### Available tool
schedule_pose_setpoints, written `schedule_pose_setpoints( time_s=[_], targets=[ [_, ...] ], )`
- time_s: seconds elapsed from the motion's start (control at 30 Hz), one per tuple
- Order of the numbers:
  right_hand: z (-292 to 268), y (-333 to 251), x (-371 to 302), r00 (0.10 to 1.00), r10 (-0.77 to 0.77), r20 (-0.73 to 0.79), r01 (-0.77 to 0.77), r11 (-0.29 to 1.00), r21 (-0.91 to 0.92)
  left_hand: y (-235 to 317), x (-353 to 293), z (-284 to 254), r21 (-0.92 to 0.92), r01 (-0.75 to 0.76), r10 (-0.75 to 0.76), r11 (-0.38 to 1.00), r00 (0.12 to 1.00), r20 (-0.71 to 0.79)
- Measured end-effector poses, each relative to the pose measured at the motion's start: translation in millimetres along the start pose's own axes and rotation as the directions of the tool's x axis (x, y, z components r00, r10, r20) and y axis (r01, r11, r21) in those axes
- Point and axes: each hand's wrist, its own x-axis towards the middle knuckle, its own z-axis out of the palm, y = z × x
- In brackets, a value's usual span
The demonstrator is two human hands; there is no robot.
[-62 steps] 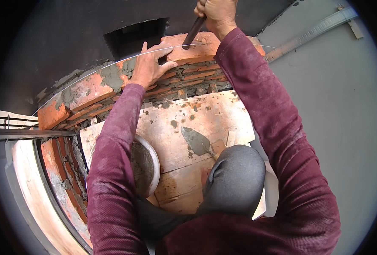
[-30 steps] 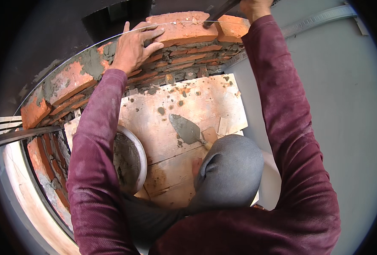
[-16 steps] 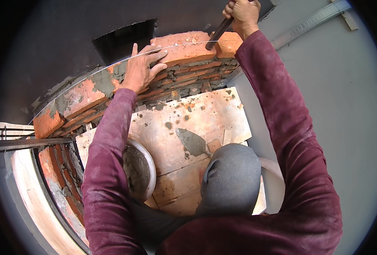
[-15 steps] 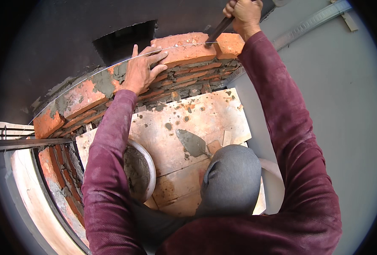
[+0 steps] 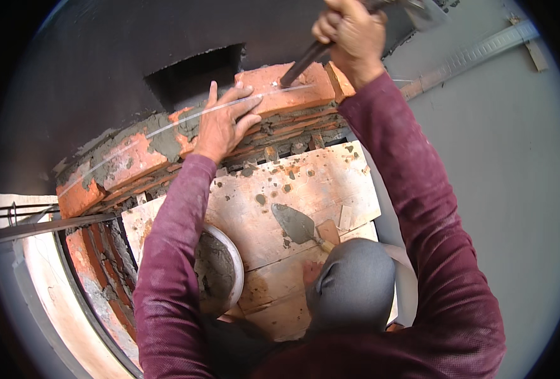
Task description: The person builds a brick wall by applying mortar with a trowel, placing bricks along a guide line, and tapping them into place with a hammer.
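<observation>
My left hand lies with fingers spread against the left end of an orange brick on top of a curved brick wall. Closed round the dark handle of a hammer-like tool, my right hand is above the brick's right part. The butt of the handle meets the brick's top, while a blurred metal head sticks out beyond my fist. A white string line runs along the wall and over the brick. Another brick adjoins on the right, partly behind my right wrist.
Below the wall are mortar-spotted boards with a trowel on them. A round bucket of mortar stands by my left forearm. Behind the wall is a dark surface with a rectangular opening. A metal channel lies at right.
The tool's butt has shifted left, from the brick's right end towards its middle, and its metal head has come into view. The string looks blurred now. My left hand stays at the brick.
</observation>
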Motion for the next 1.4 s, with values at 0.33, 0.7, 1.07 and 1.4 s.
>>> schedule_pose_setpoints(
  time_s=[0.33, 0.7, 1.07, 1.4],
  targets=[
    [-35, -134, -10, 0.965, 0.196, -0.173, -0.250, 0.500, -0.829, 53, 26, -1, -0.140, 0.676, -0.690, 0.724, 0.715, -0.115],
    [-43, -122, 8, 0.942, 0.278, -0.190, -0.327, 0.619, -0.714, 76, 43, 8, 0.229, 0.774, -0.801, 0.590, 0.596, 0.048],
    [-64, -70, 6, 0.916, 0.299, -0.268, -0.401, 0.649, -0.647, 74, 41, 10, 0.124, 0.762, -0.770, 0.636, 0.638, 0.025],
    [-54, -80, 3, 0.882, 0.367, -0.296, -0.468, 0.612, -0.637, 77, 39, 8, 0.241, 0.764, -0.794, 0.598, 0.607, 0.045]
  ],
)
